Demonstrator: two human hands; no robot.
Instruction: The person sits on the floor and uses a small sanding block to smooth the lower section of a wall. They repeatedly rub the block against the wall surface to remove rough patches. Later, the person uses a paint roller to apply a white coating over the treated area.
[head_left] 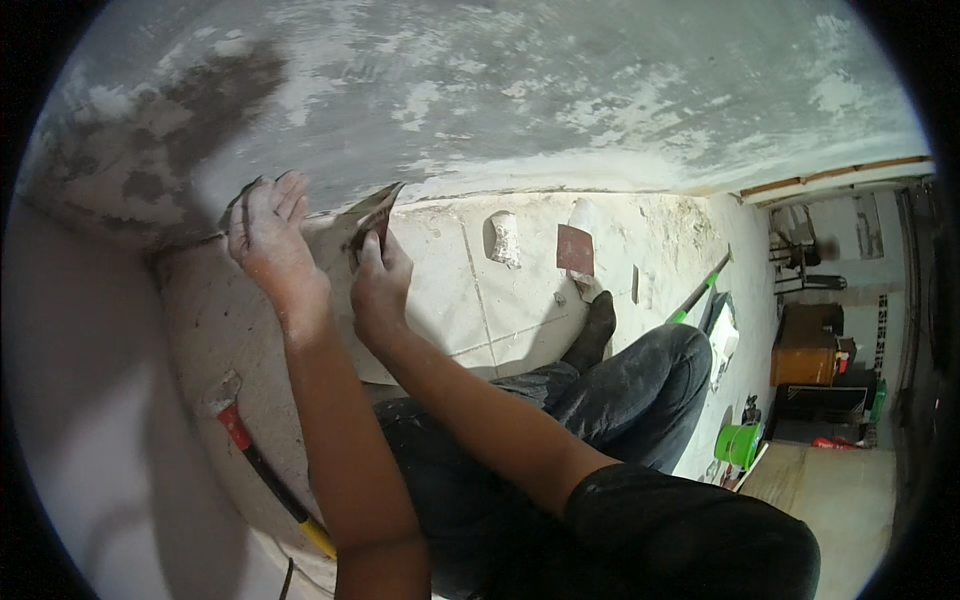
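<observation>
My left hand [268, 228] is raised at the foot of the grey, patchy plastered wall [520, 90], fingers stretched out and dusted white. Dark edges show beside its fingertips; whether these are shadow or a thin sheet I cannot make out. Just to the right, my right hand [382, 285] pinches a thin, flat, dark brown sheet [374, 215] that looks like folded sandpaper. Its pointed corner reaches toward the line where wall and floor meet. A reddish-brown square of sandpaper [575, 248] lies on the dusty floor [430, 250] farther right.
A long-handled tool [262, 462] with a red, black and yellow handle lies at lower left. My bent legs [640, 390] are on the floor. A curved white piece [505, 240], a green-handled tool [700, 290] and a green bucket [738, 445] stand or lie rightward.
</observation>
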